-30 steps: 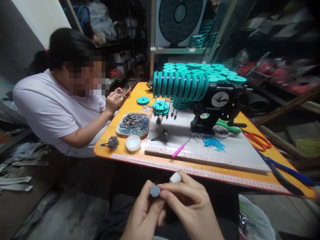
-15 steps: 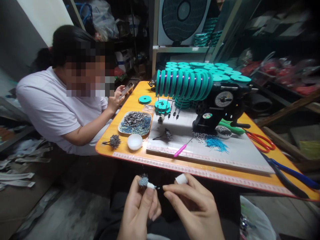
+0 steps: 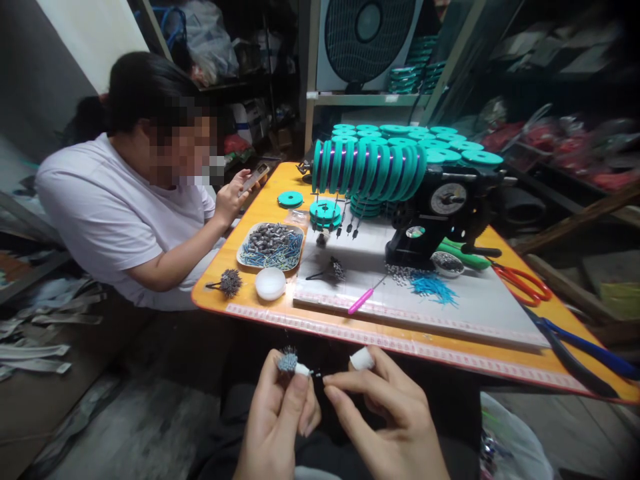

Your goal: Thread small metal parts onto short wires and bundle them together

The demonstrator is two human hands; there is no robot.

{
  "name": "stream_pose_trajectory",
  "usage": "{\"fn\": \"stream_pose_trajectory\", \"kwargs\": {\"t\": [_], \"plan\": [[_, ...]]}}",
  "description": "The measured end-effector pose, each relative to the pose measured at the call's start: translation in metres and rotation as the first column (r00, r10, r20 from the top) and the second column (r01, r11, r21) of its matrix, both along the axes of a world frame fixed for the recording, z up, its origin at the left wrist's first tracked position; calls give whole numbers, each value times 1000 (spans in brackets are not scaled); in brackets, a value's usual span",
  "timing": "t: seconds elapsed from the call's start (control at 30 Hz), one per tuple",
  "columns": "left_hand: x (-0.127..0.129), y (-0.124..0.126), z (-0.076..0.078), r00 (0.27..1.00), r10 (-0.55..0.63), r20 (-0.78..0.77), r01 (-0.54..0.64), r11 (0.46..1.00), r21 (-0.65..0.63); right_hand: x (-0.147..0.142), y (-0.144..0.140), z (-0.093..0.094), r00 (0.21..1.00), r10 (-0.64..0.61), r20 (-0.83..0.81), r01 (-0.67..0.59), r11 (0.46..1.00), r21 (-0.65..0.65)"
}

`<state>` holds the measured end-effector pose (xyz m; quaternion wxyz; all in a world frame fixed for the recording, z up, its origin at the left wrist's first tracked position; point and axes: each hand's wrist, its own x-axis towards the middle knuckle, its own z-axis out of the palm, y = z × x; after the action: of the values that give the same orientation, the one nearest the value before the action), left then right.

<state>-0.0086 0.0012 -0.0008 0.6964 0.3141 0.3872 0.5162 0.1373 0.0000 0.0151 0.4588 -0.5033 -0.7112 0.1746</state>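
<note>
Low in the head view, before the table's front edge, my left hand (image 3: pixel 287 407) is closed on a small bristly bundle (image 3: pixel 288 361). Its tips are dense and grey-blue, and a short white part (image 3: pixel 301 370) shows beside my thumb. Tiny pale bits stick out from it toward the right. Close by, my right hand (image 3: pixel 383 403) has its thumb and forefinger pinched together; anything between them is too small to make out. A white wrap (image 3: pixel 362 359) covers the tip of another finger of that hand. The two hands are a small gap apart.
A black winding machine with teal spools (image 3: pixel 370 170) stands on the table (image 3: pixel 215 280). Nearby are a tray (image 3: pixel 270 247) of small metal parts, a white bowl (image 3: pixel 271 285), a pink-handled tool (image 3: pixel 361 301), blue-handled pliers (image 3: pixel 590 347) and orange scissors (image 3: pixel 530 283). A co-worker (image 3: pixel 125 200) holds a phone.
My right fingertips have shifted very slightly left, toward the bundle. My left hand keeps its grip in nearly the same place. The co-worker's head has moved a little to the right.
</note>
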Motion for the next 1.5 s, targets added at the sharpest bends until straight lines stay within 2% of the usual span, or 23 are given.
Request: {"fn": "stream_pose_trajectory", "kwargs": {"t": [0.17,0.37,0.5,0.57,0.67,0.73,0.8,0.87,0.93,1.0,1.07,1.17,1.23,1.3,1.4,1.5], "plan": [[2,1,4,1000,0,-22,-1,999,-52,0,0,-1,1000,-12,-19,12,1000,21],[5,-3,8,986,-6,-164,-12,994,-111,0,4,5,991,9,-133,-7,1000,14],[6,-6,5,978,-1,-209,-17,996,-88,-1,3,5,995,10,-102,-15,999,-49],[7,-7,3,985,21,-173,-37,995,-90,-3,1,3,997,17,-73,-24,995,-93],[10,-6,2,990,137,-25,-138,989,-52,-5,-3,-2,999,44,-20,-46,993,-105],[8,0,3,969,240,64,-242,970,23,-3,-5,-4,1000,16,2,-15,997,-72],[-1,13,6,935,343,86,-352,928,121,1,-5,-2,998,-69,11,69,997,-21],[-17,31,10,905,425,15,-415,876,245,6,-4,2,993,-115,24,114,993,32],[-38,54,14,897,417,-147,-330,853,405,10,-1,6,996,-72,51,68,994,80],[-60,81,21,880,415,-232,-264,833,487,11,2,8,997,-15,70,7,994,109],[-77,110,32,860,399,-318,-182,823,538,10,3,8,997,-1,78,-8,993,117],[-89,153,51,833,263,-486,46,843,536,9,3,4,996,1,93,-7,998,65],[-87,177,62,754,208,-623,182,845,503,9,3,2,993,19,114,-22,999,26],[-82,195,68,639,176,-749,309,833,460,9,3,0,989,34,141,-37,999,22],[-73,211,67,475,131,-870,468,800,375,9,4,1,985,26,170,-32,999,33],[-68,219,60,375,122,-919,546,772,325,10,4,1,982,17,188,-26,999,47]]}}
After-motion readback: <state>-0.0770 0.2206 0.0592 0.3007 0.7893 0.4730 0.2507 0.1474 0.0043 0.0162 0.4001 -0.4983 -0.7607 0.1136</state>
